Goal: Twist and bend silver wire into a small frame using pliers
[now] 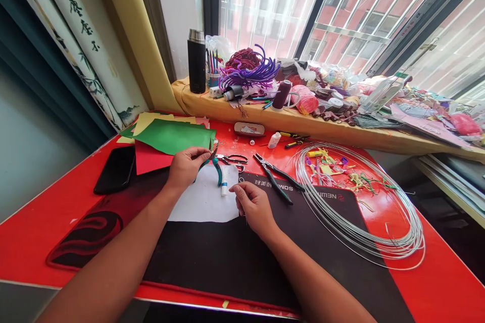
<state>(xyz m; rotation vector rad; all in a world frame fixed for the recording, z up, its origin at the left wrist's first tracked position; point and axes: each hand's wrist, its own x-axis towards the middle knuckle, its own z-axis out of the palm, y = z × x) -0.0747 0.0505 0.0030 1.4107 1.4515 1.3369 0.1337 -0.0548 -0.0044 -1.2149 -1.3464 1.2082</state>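
My left hand [186, 166] is closed around small pliers with teal handles [215, 164], held just above a white sheet of paper [204, 199] on the black desk mat [235, 257]. My right hand [253, 207] rests on the mat at the sheet's right edge with its fingers pinched together; what they hold is too small to make out. A small white tube [224, 186] lies between the two hands. Black-handled pliers [276, 177] lie just right of my right hand.
A large coil of silver wire [379, 242] lies on the red table [45, 217] at right, with coloured scraps [341, 171] inside it. Green, yellow and red paper sheets [170, 136] and a black phone [115, 169] lie at left. Scissors [235, 160], a glue bottle [274, 140], a cluttered windowsill [333, 96] behind.
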